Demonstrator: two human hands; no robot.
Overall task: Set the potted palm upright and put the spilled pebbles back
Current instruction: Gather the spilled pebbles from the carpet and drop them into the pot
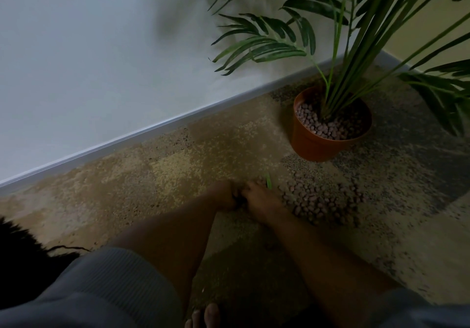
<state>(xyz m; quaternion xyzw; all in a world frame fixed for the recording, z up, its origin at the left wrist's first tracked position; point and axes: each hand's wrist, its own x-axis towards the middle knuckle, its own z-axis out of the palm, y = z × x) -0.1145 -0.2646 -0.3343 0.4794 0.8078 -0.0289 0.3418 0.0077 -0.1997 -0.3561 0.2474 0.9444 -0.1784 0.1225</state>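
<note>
Both hands were down on the carpet (157,165), close together, at the left edge of the heap of spilled pebbles (323,200). The left hand (225,196) lay with its fingers bent downward toward the floor, and the right hand (259,200) was beside it, touching it at the fingers, with its outer side against the pebbles. The light was weak and the fingers were in shadow, so I could not tell whether either hand was gripping pebbles or only pressing on them; the fingers looked curled, but what was under them was hidden. A small green leaf piece (268,182) stood just beyond the right hand's fingertips.

The orange pot (312,147) stood upright on the carpet, near the corner where the white wall (89,60) and its pale baseboard (142,134) met the floor. It was apart from the heap, farther from the person and a little to the right. Inside the pot there was a layer of the same brownish pebbles (318,125), lying around the base of the palm stems (340,83) and not reaching the rim on the near side. The palm fronds (269,40) spread out above the pot and to the left along the wall.

At the bottom, gray sleeves (106,284) covered the upper arms, and bare toes (206,316) were seen between the forearms.
</note>
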